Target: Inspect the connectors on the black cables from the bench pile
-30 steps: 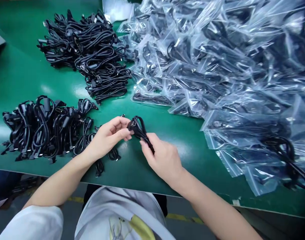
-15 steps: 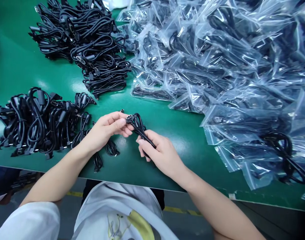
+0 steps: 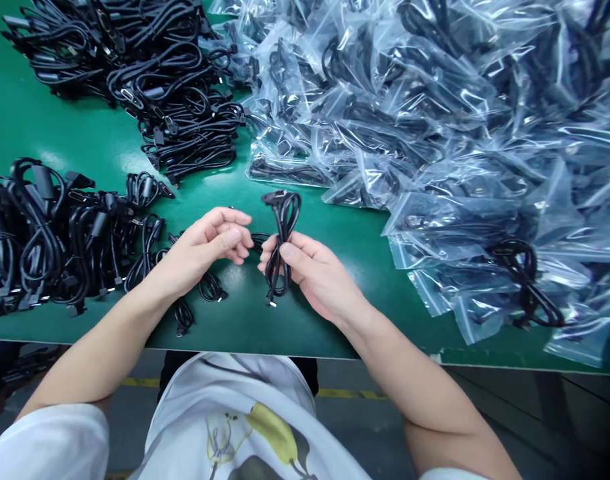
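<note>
A bundled black cable stands nearly upright in my right hand, pinched at its middle between thumb and fingers. Its wide connector end points up and its small plug hangs below. My left hand is beside it on the left, apart from the cable, with fingers loosely curled and nothing visible in them. Below and behind my left hand lie a few loose bundled cables, partly hidden by the hand and forearm.
A row of bundled black cables lies at the left. A larger cable heap is at the back left. Clear plastic bags with cables inside cover the right side. One unbagged cable rests on the bags. The table's front edge runs near my body.
My left hand has let go of the cable's connector end and drawn slightly left. My right hand has turned the cable from slanted to nearly upright. The view has shifted a little.
</note>
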`<action>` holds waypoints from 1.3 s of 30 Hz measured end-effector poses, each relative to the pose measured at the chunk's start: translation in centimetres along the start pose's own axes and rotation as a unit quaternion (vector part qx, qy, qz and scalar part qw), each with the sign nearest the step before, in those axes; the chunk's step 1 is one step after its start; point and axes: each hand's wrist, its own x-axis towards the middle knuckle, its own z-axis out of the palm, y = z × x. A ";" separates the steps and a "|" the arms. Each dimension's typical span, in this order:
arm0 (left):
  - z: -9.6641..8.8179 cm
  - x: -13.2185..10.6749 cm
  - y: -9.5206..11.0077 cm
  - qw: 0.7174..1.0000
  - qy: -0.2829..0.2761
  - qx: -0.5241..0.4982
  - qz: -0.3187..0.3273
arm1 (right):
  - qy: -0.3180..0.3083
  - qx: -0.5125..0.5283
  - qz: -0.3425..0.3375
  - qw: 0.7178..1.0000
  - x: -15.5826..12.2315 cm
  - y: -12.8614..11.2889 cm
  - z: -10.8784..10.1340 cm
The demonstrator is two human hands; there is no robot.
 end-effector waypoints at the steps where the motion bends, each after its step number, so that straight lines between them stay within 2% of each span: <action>1: 0.2 -0.2 0.0 0.999 -0.027 0.029 -0.002 | 0.014 0.010 -0.018 1.000 0.0 -0.2 0.0; 4: 0.9 -0.8 -0.2 0.982 -0.101 0.158 0.000 | 0.050 0.016 -0.071 0.996 0.1 -0.5 -0.1; 7: 1.6 -1.3 -0.5 0.955 -0.087 0.282 0.010 | 0.071 0.000 -0.102 0.992 0.2 -0.6 -0.3; 9: 1.8 -1.4 -0.5 0.947 -0.074 0.313 0.003 | 0.081 -0.011 -0.110 0.991 0.3 -0.5 -0.4; 17: 1.5 -1.1 -0.4 0.969 -0.099 0.222 -0.035 | 0.090 -0.053 -0.123 0.987 -0.1 -0.7 -0.3; 26: 1.6 -1.0 -0.6 0.971 -0.103 0.211 -0.038 | 0.087 -0.077 -0.145 0.983 -0.5 -0.8 -0.1; 31: 1.7 -1.1 -0.1 0.955 -0.149 0.252 -0.041 | 0.110 -0.122 -0.164 0.973 -0.1 -0.2 -0.5; 35: 1.5 -1.4 -0.2 0.934 -0.203 0.290 -0.036 | 0.132 -0.155 -0.118 0.972 0.2 0.0 -0.4; 39: 1.2 -1.4 -0.4 0.921 -0.225 0.316 -0.020 | 0.119 -0.151 -0.096 0.977 0.2 -0.1 -0.1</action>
